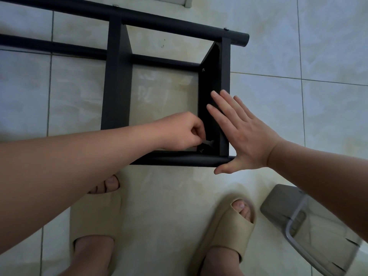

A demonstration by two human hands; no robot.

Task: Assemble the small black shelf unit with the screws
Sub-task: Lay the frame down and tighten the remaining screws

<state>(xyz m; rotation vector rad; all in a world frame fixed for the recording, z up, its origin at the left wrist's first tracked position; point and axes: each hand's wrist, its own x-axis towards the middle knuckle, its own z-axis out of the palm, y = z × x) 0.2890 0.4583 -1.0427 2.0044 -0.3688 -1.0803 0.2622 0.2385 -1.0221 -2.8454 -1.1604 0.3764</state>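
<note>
While the black shelf unit (117, 76) lies on its side on the tiled floor (298, 56), a screw (202, 150) at the near corner of the end panel (207, 82) is being worked in the head view. A small flat metal key (209, 143) is pinched in the curled fingers of the left hand (183, 132), its tip just above that screw. The right hand (247, 134) is laid flat, fingers straight, against the panel's outer edge, thumb beside the end of the near tube (189, 159); nothing is grasped by it. A second screw (203, 70) is seen seated at the panel's far corner.

Step judged: tightening of the near-corner screw. Next move calls for the key to be seated squarely on the head and turned in short arcs, with the panel braced flush.

Not resolved: whether the key is engaged with the screw; how far it is driven. Unit's left end is cut off by the frame. Contents of the grey container (294, 222) at lower right are blurred.
</note>
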